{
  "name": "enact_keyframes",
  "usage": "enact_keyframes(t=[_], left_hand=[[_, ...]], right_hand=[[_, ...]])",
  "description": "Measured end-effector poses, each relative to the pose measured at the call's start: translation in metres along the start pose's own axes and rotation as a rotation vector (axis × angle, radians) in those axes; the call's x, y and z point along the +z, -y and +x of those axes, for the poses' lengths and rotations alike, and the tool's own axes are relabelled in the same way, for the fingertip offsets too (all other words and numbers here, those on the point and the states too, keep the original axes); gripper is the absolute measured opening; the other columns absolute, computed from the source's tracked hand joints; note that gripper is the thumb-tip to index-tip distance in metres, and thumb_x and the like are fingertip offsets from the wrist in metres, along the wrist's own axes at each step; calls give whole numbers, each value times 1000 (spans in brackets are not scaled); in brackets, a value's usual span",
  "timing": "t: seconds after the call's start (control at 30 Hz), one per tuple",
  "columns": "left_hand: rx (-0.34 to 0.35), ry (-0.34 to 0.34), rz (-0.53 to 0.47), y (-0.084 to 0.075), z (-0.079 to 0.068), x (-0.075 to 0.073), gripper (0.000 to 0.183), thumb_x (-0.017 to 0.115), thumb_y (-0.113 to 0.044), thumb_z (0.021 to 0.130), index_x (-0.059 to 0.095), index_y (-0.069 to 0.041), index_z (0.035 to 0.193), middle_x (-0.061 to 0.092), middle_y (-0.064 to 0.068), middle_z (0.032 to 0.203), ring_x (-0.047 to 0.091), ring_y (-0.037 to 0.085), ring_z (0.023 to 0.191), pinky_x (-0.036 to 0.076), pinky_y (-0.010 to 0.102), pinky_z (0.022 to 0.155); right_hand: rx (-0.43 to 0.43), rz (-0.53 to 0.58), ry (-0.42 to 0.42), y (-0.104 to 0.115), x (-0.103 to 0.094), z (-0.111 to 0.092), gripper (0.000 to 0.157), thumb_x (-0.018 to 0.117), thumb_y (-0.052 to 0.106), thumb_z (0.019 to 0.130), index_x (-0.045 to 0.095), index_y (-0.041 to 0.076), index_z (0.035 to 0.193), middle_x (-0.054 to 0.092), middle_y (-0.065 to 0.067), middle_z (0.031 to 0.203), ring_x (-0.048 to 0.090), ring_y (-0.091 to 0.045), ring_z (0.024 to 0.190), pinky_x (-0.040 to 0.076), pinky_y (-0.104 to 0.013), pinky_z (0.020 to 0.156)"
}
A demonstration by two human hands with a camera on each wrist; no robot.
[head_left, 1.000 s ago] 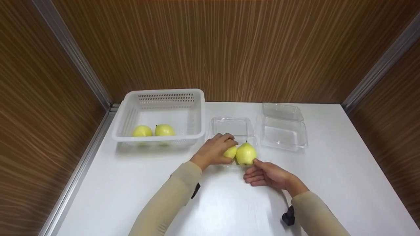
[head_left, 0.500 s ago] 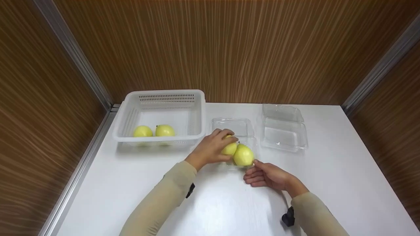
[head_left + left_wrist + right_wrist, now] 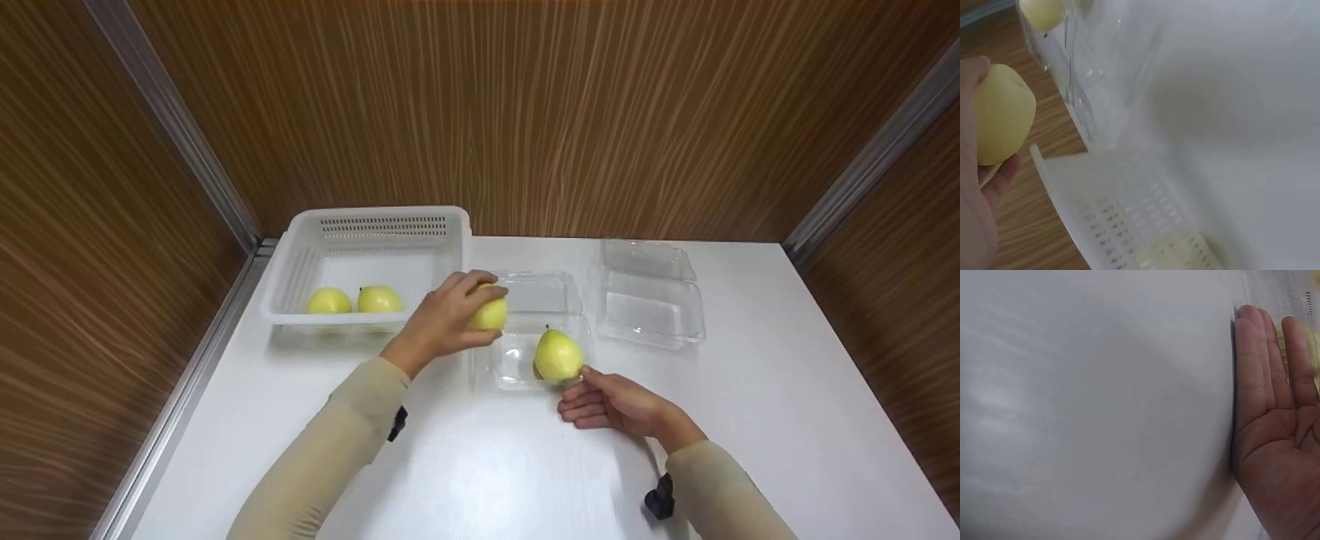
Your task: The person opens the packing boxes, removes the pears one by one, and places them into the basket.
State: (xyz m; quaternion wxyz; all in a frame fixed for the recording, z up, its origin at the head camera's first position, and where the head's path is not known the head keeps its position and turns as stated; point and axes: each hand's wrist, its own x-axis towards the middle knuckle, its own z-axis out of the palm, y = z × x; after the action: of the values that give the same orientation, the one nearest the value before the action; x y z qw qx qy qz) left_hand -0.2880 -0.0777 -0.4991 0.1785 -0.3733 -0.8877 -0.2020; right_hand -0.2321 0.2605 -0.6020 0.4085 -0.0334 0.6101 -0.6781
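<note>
My left hand (image 3: 442,315) grips a yellow-green pear (image 3: 490,313) above the table, between the basket and the nearer clear plastic clamshell box (image 3: 517,360). Its fingers and thumb curl round the fruit, seen too in the left wrist view, where the held pear (image 3: 1005,115) is large. A second pear (image 3: 559,355) lies in the right half of the box's base, stem pointing back. Beside it my right hand (image 3: 619,401) rests with straight fingers, palm turned inward, the thumb tip right at the pear and the box's front corner. In the right wrist view the right hand's fingers (image 3: 1249,371) stretch along the white table.
At the left stands a white slotted basket (image 3: 365,318) with two pears (image 3: 379,299) inside. Another clear clamshell box (image 3: 651,300), lid raised, stands at the back right. Wood-grain panels (image 3: 480,112) wall the white table (image 3: 480,465) at the back and both sides.
My left hand has lifted its pear out of the clamshell box and moved left toward the basket. The other pear has shifted slightly left in the box. My right hand stays put.
</note>
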Motion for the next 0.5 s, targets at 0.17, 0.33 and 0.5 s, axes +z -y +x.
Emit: enact_keyframes(t=[0.17, 0.33, 0.5], left_hand=[[-79, -64, -15, 11, -2, -13, 56, 80, -40, 80, 63, -20, 130, 55, 2, 134, 54, 22, 117, 56, 36, 83], [-108, -91, -13, 17, -4, -22, 54, 78, -39, 81, 63, -19, 129, 55, 3, 133, 55, 24, 117, 56, 38, 84], [-165, -90, -4, 28, -9, -26, 54, 78, -38, 82, 63, -19, 130, 54, 3, 134, 54, 24, 119, 54, 38, 90]], right_hand=[[0, -1, 2, -1, 0, 0, 60, 39, 50, 105, 62, -3, 121, 68, -20, 122, 67, -29, 114, 54, -40, 97], [0, 0, 6, 0, 0, -1, 61, 39, 50, 105, 62, -3, 122, 68, -19, 122, 67, -29, 113, 54, -40, 97], [0, -7, 10, 1, 1, -1, 61, 38, 49, 105, 61, -5, 124, 67, -21, 124, 67, -29, 114, 54, -40, 97]])
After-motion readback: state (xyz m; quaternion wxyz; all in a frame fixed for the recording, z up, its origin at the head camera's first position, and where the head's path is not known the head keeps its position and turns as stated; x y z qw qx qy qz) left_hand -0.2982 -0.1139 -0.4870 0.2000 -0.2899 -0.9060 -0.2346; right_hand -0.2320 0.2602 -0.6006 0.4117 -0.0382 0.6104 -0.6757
